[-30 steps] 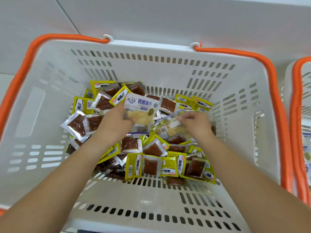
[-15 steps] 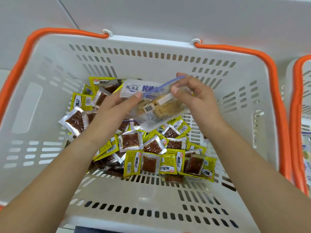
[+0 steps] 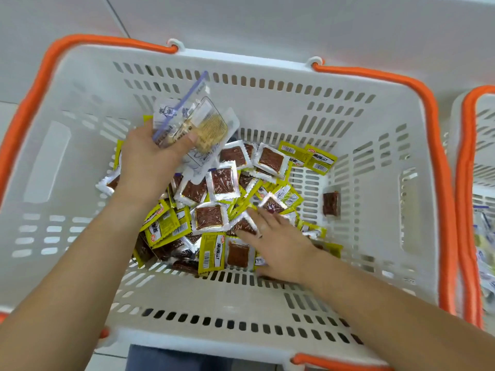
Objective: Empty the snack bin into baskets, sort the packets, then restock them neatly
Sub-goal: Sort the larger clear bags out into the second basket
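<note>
A white slotted basket (image 3: 375, 145) with orange handles (image 3: 439, 183) fills the view, seen from above. A heap of small snack packets (image 3: 214, 210) lies on its floor, bunched toward the middle and the left half: clear-windowed ones showing dark red-brown squares mixed with yellow ones bearing barcodes. One dark red-brown packet (image 3: 331, 204) lies alone, apart from the heap, near the basket's right wall.

The left hand (image 3: 150, 162) is raised over the far-left part of the heap. Its fingers are curled around a bunch of larger clear packets (image 3: 198, 127) printed in blue and white, with pale yellow contents showing through; the thumb presses across their front. These packets stick up and lean toward the basket's far wall, held clear of the heap below.

The right hand (image 3: 278, 242) lies low on the near-right part of the heap, palm down, fingers stretched out and spread over the small packets, the fingertips touching a windowed packet near the middle. It grips nothing that can be seen.

Both bare forearms reach in over the basket's near rim. At the right edge of the view stands a second white basket (image 3: 482, 135) with an orange handle, just beside the first; blurred packets (image 3: 486, 250) show inside it. The baskets sit on a pale tiled floor (image 3: 53, 17).
</note>
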A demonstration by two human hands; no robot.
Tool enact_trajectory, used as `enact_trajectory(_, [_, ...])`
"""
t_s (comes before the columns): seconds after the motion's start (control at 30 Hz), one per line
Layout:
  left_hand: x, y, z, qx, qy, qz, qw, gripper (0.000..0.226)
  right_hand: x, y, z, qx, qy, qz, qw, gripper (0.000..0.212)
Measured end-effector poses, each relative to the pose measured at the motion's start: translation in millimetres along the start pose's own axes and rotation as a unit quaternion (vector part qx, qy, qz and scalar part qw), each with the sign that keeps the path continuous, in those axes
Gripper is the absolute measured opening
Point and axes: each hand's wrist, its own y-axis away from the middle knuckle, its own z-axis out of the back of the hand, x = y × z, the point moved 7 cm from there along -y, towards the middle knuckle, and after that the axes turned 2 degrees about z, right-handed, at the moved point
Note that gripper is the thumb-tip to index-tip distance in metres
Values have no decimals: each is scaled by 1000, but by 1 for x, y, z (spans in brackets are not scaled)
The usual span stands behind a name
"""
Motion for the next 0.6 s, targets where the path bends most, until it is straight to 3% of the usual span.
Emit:
enact_trajectory(0.1, [4,0,-5,11,-34,-6,999,24,-18,0,-20,14,55,-14,998,84])
enact_trajectory(0.2, [3,3,-9,21,-44,-21,999,28,-56,3,-5,-73,40,-145,986,71])
enact_trajectory(0.3, [0,4,-11,26,-44,-34,998,26,-94,11,24,-165,-5,-279,946,61])
enact_trajectory(0.4, [-2,4,-10,23,-37,-29,999,33,-119,24,44,-230,-91,-366,897,80])
enact_trajectory(0.5, [-2,2,-6,13,-28,-20,999,33,-88,17,57,-312,-66,-281,905,81])
enact_trajectory(0.6, [-3,1,-2,6,-13,-8,1000,30,-17,-11,51,-338,24,-21,940,72])
